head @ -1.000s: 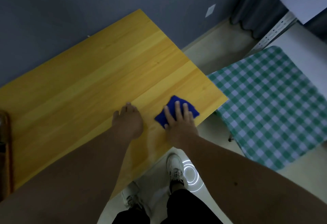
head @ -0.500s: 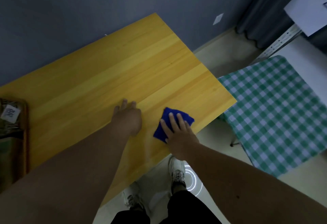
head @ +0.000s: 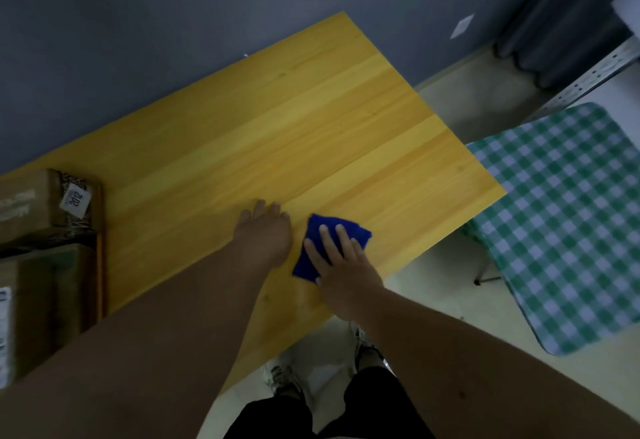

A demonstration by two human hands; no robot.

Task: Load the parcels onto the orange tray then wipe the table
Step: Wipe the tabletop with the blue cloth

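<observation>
A blue cloth point(head: 349, 232) lies flat on the yellow wooden table point(head: 311, 133) near its front edge. My right hand point(head: 341, 262) presses down on the cloth with straight, spread fingers. My left hand point(head: 265, 230) rests flat on the bare wood just left of the cloth. At the far left, brown cardboard parcels point(head: 31, 206) sit in the orange tray point(head: 99, 265); one carries a white label. A second parcel point(head: 38, 307) lies nearer me in the same tray, partly hidden by my left forearm.
A chair with a green and white checked cushion point(head: 561, 223) stands right of the table. A grey wall runs behind the table, a dark curtain point(head: 554, 22) hangs at the upper right. My shoes point(head: 284, 376) stand on the pale floor below the table edge.
My right hand has slid the blue cloth leftward along the table, closer to my left hand. The view has shifted left, so the tray with parcels has come into sight.
</observation>
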